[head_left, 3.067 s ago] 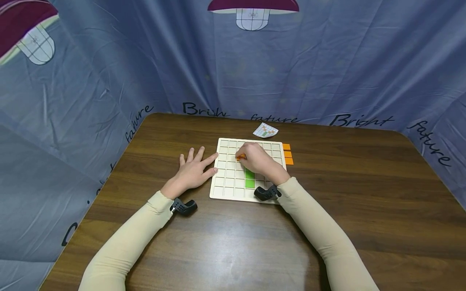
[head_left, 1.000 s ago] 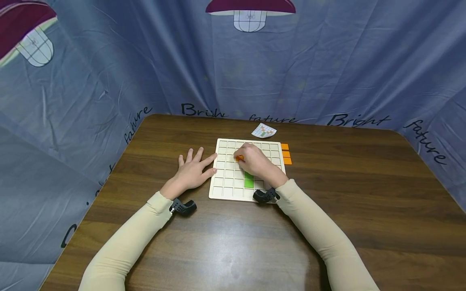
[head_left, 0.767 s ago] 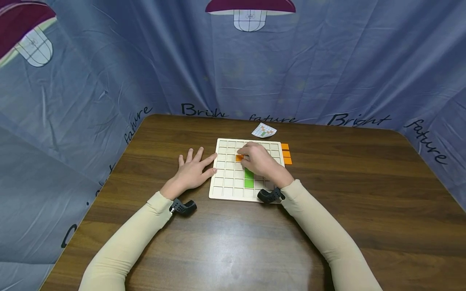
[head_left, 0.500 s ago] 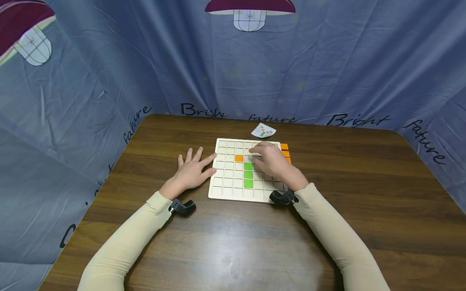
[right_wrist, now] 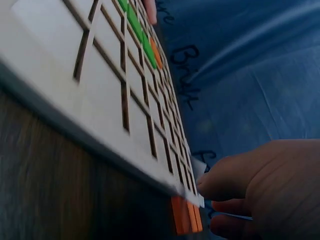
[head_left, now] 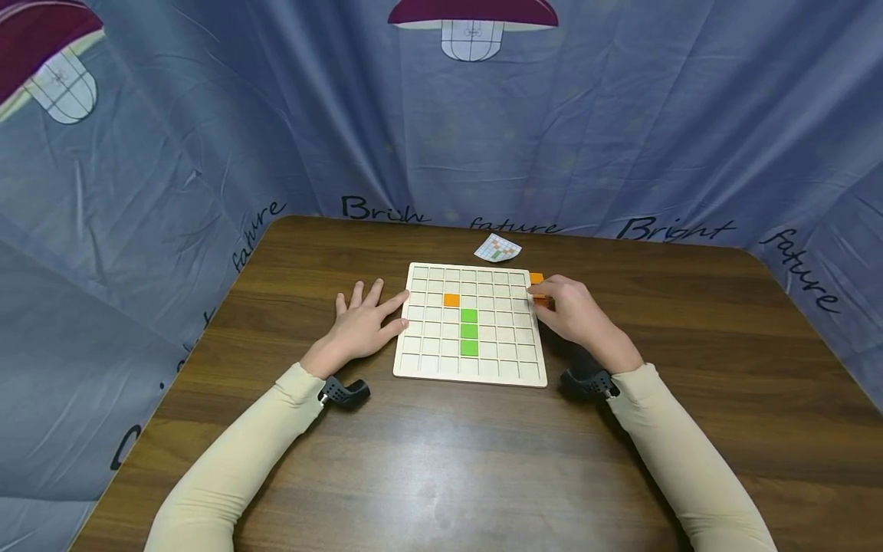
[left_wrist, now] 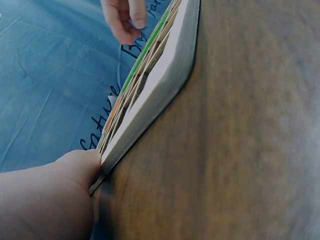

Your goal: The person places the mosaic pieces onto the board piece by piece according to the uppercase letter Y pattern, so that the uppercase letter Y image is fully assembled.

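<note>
A cream grid board lies on the table. Three green square tiles fill a column in it, and one orange tile sits up and left of them. My left hand rests on the table with fingers spread, its index finger and thumb at the board's left edge. Beside the right edge, my right hand hovers over loose orange tiles, which it partly hides. Its thumb and fingers are apart with nothing between them. The right wrist view shows these orange tiles near the board's corner.
Behind the board lies a small curled paper card printed with a coloured grid. Blue printed curtains surround the brown wooden table. Each wrist carries a black camera mount, the left mount close to the tabletop.
My right hand has let go of the orange tile, now lying in its cell, and has moved right across the board to the loose orange tiles. My left hand has stayed put.
</note>
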Action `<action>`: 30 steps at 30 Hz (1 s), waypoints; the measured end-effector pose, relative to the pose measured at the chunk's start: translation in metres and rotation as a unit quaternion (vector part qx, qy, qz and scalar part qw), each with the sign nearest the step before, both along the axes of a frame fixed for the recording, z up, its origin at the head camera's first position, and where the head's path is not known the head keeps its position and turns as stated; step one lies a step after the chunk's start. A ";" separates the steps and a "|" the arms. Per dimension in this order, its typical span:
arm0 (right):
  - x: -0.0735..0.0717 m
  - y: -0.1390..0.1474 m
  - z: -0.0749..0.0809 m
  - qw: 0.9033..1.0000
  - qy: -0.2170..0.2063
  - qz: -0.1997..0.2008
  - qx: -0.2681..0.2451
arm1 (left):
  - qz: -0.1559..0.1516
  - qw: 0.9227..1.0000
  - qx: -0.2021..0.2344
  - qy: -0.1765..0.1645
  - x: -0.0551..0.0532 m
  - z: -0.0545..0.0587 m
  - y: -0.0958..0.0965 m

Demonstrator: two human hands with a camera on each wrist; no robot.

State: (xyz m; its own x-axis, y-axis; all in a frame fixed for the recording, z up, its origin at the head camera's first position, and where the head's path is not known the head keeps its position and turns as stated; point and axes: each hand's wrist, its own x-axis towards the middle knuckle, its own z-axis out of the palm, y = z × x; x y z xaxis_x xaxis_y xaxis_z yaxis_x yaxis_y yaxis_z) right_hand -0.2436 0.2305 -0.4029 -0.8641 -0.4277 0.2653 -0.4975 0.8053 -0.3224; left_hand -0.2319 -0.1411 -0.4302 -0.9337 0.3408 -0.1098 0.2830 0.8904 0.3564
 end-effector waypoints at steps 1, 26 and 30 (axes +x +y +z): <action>0.000 0.003 -0.001 1.000 -0.006 -0.005 0.003 | 0.000 1.000 0.000 0.000 0.000 0.000 0.000; -0.002 0.014 -0.010 0.999 -0.031 -0.021 0.029 | 0.002 1.000 -0.001 0.001 0.001 0.001 0.001; -0.001 0.013 -0.010 0.999 -0.032 -0.020 0.032 | 0.003 1.000 0.000 -0.003 0.000 0.001 0.001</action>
State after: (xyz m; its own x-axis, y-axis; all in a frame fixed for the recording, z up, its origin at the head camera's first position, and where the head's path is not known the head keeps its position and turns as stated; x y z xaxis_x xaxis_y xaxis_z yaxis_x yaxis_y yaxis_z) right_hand -0.2449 0.2437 -0.4128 -0.8954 -0.4059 0.1829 -0.4440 0.8442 -0.3004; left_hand -0.2319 -0.1399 -0.4296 -0.9350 0.3358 -0.1143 0.2764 0.8917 0.3584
